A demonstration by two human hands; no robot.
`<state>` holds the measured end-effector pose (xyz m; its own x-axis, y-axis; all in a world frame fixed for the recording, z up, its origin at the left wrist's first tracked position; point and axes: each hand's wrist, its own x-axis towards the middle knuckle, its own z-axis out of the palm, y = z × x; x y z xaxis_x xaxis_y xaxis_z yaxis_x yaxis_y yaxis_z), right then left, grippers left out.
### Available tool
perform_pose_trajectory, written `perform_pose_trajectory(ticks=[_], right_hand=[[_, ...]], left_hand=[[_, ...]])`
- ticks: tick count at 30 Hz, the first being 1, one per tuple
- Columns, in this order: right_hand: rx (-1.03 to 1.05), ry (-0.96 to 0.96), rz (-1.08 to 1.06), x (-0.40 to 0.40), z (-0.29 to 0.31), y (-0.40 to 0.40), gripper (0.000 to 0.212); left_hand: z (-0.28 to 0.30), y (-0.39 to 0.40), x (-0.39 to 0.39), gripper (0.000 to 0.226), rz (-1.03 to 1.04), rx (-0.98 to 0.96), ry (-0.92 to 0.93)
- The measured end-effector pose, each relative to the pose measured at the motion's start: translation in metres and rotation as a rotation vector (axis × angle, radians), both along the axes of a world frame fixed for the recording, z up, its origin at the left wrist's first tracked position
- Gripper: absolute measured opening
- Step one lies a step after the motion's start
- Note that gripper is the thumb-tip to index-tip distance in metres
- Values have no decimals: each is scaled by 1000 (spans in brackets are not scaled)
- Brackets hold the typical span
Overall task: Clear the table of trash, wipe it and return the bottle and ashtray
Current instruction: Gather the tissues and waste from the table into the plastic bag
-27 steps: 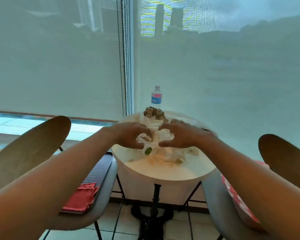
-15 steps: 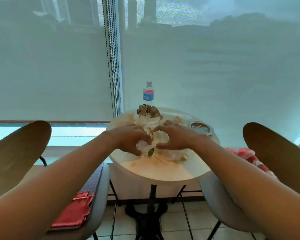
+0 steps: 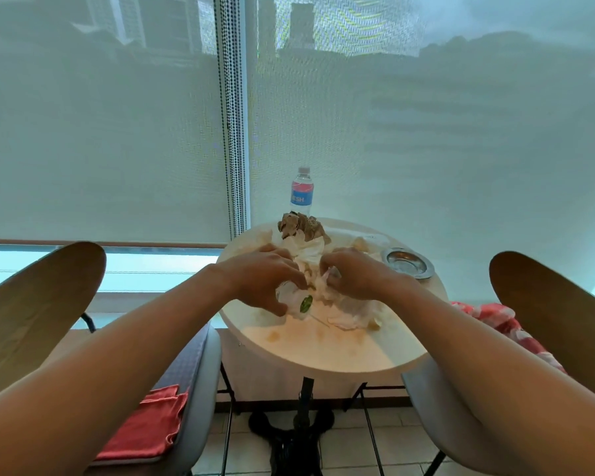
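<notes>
A pile of crumpled white paper trash [image 3: 349,314] lies in the middle of the small round table [image 3: 340,352]. My left hand [image 3: 265,274] grips the left side of the pile, around a white wad with a green sticker [image 3: 305,303]. My right hand [image 3: 354,274] grips crumpled paper on the pile's right side. A brown crumpled wad [image 3: 301,226] sits at the far end of the pile. A water bottle [image 3: 302,192] with a blue and red label stands upright at the table's far edge. A metal ashtray [image 3: 408,262] rests at the right edge.
Two chairs flank the table. The left chair's seat [image 3: 200,389] carries a folded red cloth [image 3: 145,427]; the right one holds a red and white cloth [image 3: 495,317]. Roller blinds [image 3: 100,149] cover the window behind. Brownish stains [image 3: 320,334] mark the near tabletop.
Both hands have closed tighter on the paper pile, drawing it together. The camera has shifted, bringing the ashtray and right chair into fuller view.
</notes>
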<state>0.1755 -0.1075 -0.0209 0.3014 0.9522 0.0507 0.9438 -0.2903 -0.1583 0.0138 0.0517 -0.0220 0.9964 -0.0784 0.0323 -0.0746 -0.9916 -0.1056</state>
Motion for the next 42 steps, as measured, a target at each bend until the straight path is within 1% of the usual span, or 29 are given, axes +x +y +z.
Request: perform_pose_trajectory(ticks=[5, 8, 13, 17, 21, 30, 36, 39, 42], right_hand=[[67, 30, 11, 6, 11, -3, 11], [75, 23, 16, 11, 19, -6, 9], [80, -15, 13, 22, 18, -4, 39], [139, 47, -11, 23, 20, -6, 31], [229, 81, -1, 27, 23, -6, 29], [344, 88, -21, 32, 36, -5, 19], [428, 208, -22, 32, 47, -8, 15], [475, 256, -36, 33, 51, -5, 17], [474, 206, -27, 35, 55, -2, 23]], left_hand=[[5, -1, -2, 53, 7, -28, -47], [9, -3, -4, 52, 28, -23, -32], [12, -7, -3, 53, 44, -10, -34], [14, -10, -1, 53, 48, 6, -38], [13, -9, 0, 52, 51, -16, -67], [22, -7, -2, 51, 73, -28, -42], [27, -6, -5, 51, 78, -18, -52], [27, -4, -6, 51, 78, -18, -63], [27, 0, -8, 50, 84, -26, -74]])
